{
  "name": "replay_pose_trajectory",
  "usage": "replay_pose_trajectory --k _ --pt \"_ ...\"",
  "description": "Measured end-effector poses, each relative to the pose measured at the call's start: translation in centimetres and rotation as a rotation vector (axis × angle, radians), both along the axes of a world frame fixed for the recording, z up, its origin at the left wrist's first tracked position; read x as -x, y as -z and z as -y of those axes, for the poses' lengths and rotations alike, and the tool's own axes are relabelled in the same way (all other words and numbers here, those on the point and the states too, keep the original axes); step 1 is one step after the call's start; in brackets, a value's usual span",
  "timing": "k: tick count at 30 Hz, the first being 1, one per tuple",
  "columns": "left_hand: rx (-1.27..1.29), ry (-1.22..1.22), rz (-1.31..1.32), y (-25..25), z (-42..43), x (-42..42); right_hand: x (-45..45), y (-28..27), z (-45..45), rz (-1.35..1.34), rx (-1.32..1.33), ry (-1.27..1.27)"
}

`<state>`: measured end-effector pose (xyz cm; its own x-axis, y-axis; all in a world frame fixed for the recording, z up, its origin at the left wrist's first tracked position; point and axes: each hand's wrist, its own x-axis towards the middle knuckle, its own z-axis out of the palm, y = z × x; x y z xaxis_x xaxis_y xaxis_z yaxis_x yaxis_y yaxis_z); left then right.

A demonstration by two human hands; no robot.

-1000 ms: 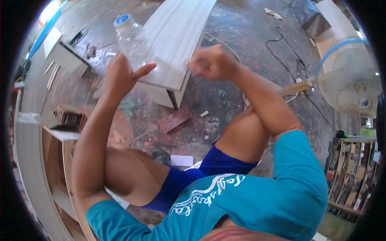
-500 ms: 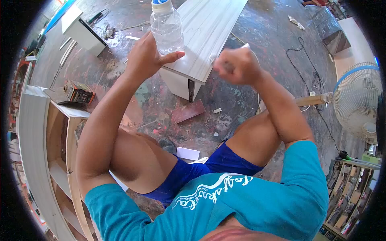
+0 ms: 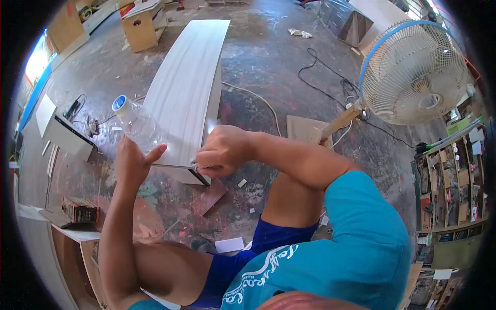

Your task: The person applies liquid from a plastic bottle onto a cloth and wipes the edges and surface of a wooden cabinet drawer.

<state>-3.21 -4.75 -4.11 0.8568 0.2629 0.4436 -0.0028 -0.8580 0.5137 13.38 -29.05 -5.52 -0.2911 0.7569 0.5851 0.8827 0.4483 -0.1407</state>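
Observation:
A clear plastic bottle (image 3: 140, 125) with a blue and white cap leans in view at the left edge of a long white wood-grain panel box (image 3: 183, 93). My left hand (image 3: 133, 163) is around its lower part, thumb stretched along the near side and the other fingers hidden. Whether the bottle's base rests on the panel I cannot tell. Above the near right corner of the panel, my right hand (image 3: 222, 152) is closed in a fist. A small whitish bit shows at its knuckles; what it holds is not clear.
A fan (image 3: 416, 72) on a wooden post stands at the right, cables (image 3: 330, 77) behind it. On the floor lie a reddish block (image 3: 210, 197) and a white piece (image 3: 229, 245). A small box (image 3: 81, 209) sits left; a cluttered shelf (image 3: 449, 181) stands right.
The view has swung up and to the right, bringing more of the panel and fan into sight. My right fist has come over the panel's near corner, closer to my left hand.

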Motion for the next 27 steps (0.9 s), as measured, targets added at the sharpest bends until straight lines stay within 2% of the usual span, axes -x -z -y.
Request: replay_pose_trajectory --k 3,6,7,11,14,18,19,23,26,27 --pt "0.023 -0.004 -0.005 -0.1 0.2 0.1 -2.1 0.9 -0.4 -0.105 -0.025 0.014" --pt "-0.016 -0.008 0.017 -0.2 0.2 0.3 -4.3 0.8 -0.4 -0.268 -0.120 0.315" --pt "-0.036 -0.007 0.025 -0.2 0.1 0.3 -4.0 0.6 0.0 -0.223 -0.065 0.330" --pt "-0.008 -0.001 0.050 0.0 -0.1 0.6 -0.4 0.0 0.1 -0.041 0.020 -0.028" --pt "0.028 0.013 0.029 0.4 -0.5 0.6 -1.3 0.1 0.0 -0.063 0.033 -0.012" --pt "-0.048 -0.017 -0.016 0.6 -0.9 1.0 -3.8 0.3 -0.1 -0.229 -0.050 0.292" --pt "-0.055 -0.012 -0.017 0.4 -0.9 1.2 -3.3 0.2 0.1 -0.190 0.004 0.323" --pt "-0.062 0.014 -0.011 0.2 -1.2 1.4 -0.5 0.0 0.1 -0.008 0.024 0.001" --pt "0.097 0.068 -0.052 0.2 -1.8 1.5 -2.4 0.2 0.0 -0.106 0.029 0.015" --pt "0.110 0.061 -0.090 0.3 -2.2 1.5 -3.3 0.3 0.0 -0.197 0.015 0.107"
